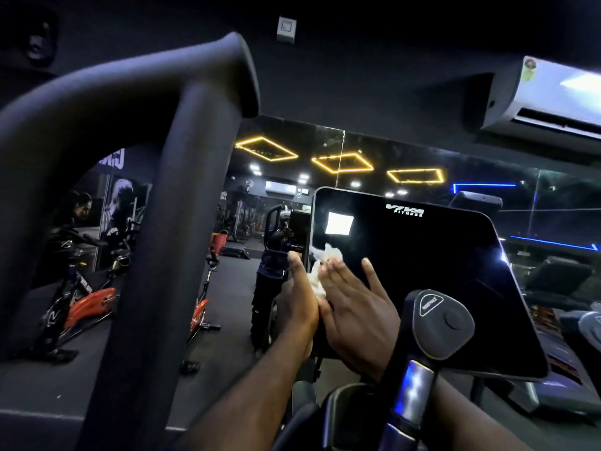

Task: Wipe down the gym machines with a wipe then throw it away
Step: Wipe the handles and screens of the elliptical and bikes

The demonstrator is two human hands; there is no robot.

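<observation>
While left hand [297, 302] lies flat, right hand [356, 309] — also flat — presses wipe [320, 273] on screen [429, 265].

Place: we are in a dim gym with dark walls.
Machines: we see orange bikes [87, 307] on the left and a console [422, 271] marked VIVA FITNESS.
Walls: we find a mirror [406, 151] reflecting yellow lights [343, 162].

Console screen [422, 271] centre-right, tilted back. Wipe [320, 271] at screen's left edge, between both hands. Left hand [297, 307] alongside that edge. Right hand [354, 310] flat on screen, touching wipe. Knob [442, 320] before screen, right of right hand. Handlebar frame [156, 190] nearest, far left. Exercise bike [87, 304] beyond frame, lower left. Mirror wall [357, 151] behind screen. Air conditioner [546, 99] on wall, upper right.
</observation>
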